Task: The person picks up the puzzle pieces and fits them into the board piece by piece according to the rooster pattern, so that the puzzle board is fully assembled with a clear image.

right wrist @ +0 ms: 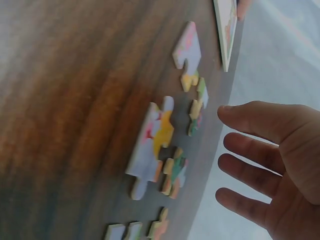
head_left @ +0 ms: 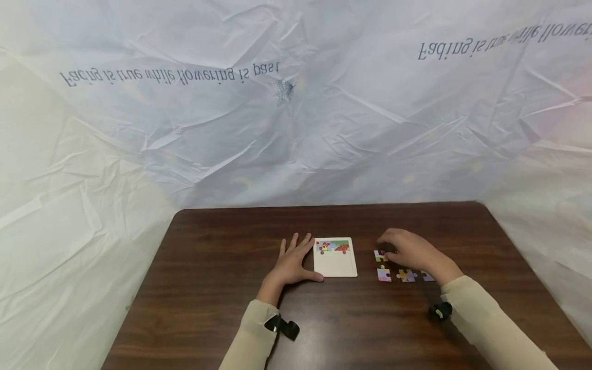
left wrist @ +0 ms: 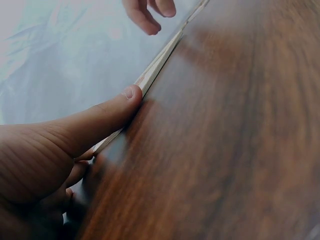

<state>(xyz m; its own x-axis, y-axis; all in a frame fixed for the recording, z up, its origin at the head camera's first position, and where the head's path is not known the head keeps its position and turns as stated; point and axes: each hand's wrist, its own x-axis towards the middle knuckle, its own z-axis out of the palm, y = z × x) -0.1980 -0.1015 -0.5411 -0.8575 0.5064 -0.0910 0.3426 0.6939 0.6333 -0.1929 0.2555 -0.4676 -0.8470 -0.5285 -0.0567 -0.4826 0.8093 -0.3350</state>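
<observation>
A white square puzzle board (head_left: 335, 265) lies on the dark wood table, with a strip of colourful pieces (head_left: 332, 245) fitted along its far side. My left hand (head_left: 289, 265) is spread at the board's left edge, its thumb on the near left corner. In the left wrist view that thumb (left wrist: 112, 112) lies straight against the board's rim. Over loose jigsaw pieces right of the board is my right hand (head_left: 410, 251). Its fingers (right wrist: 250, 172) are apart and hold nothing. A pink-and-lilac piece (head_left: 384, 275) and a yellow-and-lilac piece (head_left: 407, 276) lie in the near row.
More loose pieces (right wrist: 176, 172) lie in a farther row, partly hidden by the right hand in the head view. The brown table (head_left: 222, 257) has rounded far corners. White printed sheeting (head_left: 296, 144) hangs behind it and at both sides.
</observation>
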